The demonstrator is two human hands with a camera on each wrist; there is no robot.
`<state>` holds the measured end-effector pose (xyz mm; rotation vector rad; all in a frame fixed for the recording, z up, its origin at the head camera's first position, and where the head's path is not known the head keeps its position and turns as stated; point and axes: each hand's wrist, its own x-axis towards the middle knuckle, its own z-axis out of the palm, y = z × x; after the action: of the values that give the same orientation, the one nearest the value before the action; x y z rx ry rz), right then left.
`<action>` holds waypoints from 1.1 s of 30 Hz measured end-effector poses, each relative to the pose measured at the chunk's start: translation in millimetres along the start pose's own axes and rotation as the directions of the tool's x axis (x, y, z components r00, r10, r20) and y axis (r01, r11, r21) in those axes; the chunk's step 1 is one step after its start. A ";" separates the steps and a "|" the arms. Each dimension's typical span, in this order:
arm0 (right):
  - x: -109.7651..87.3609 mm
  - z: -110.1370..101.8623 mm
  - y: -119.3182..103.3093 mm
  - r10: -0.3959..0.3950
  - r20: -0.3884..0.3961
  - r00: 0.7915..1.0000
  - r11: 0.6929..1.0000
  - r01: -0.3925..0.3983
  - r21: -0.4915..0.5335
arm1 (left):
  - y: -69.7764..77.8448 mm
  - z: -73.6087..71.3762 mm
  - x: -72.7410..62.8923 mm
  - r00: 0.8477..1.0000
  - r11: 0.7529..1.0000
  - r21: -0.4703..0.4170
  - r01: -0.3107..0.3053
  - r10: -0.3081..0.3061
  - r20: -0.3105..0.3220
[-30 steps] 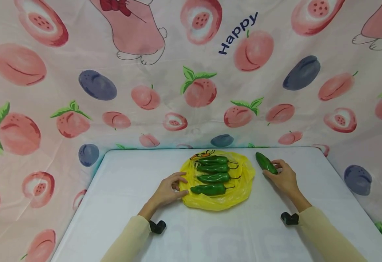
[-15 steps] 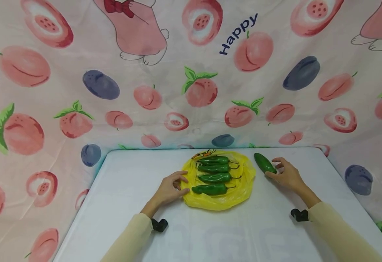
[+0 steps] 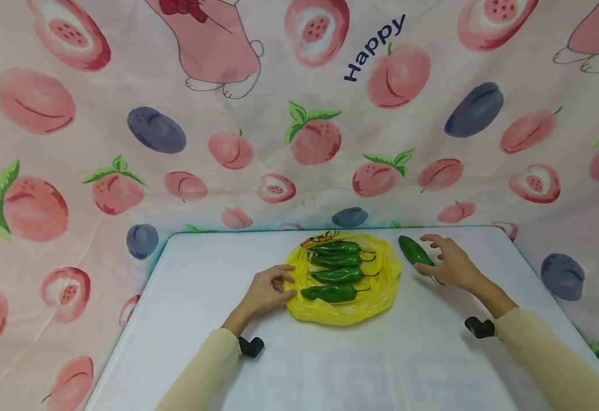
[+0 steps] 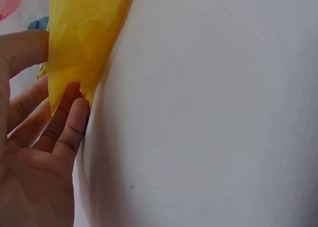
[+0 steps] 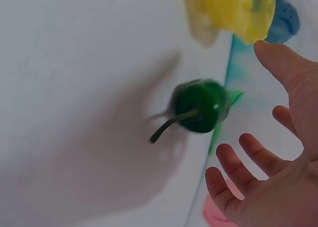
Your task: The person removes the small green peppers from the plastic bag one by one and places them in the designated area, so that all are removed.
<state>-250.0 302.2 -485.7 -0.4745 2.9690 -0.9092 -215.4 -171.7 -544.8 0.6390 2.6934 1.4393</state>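
Several green chili peppers (image 3: 336, 276) lie in a row on a crumpled yellow plastic bag (image 3: 348, 315) on the white table. At the bag's left side, my left hand (image 3: 265, 291) holds its edge; in the left wrist view the yellow plastic (image 4: 82, 33) passes between thumb and fingers. A separate green chili pepper (image 3: 412, 249) rests on the table to the right of the bag. Over its stem end is my right hand (image 3: 455, 264), fingers spread. The right wrist view shows that pepper (image 5: 201, 105) apart from the right hand (image 5: 278, 172), its stem toward the camera.
The white table (image 3: 381, 371) ends at a back edge just behind the bag and the single pepper. A fruit-printed cloth (image 3: 258, 125) hangs behind it and along both sides. A black wrist device (image 3: 251, 346) sits at the left sleeve, another (image 3: 480, 327) at the right.
The right hand has let go of the single pepper, spread its fingers and drawn back up and to the right. The left hand stays at the bag's edge.
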 end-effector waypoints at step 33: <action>23.9 26.7 -90.6 -0.375 0.118 0.919 0.921 0.356 0.159 | 2.0 0.4 -2.7 0.999 0.999 -0.015 0.050 -0.049 0.013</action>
<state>-244.7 209.5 -456.3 -1.0686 2.7088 -1.0368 -212.2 -171.4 -544.0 0.5744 2.6665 1.4372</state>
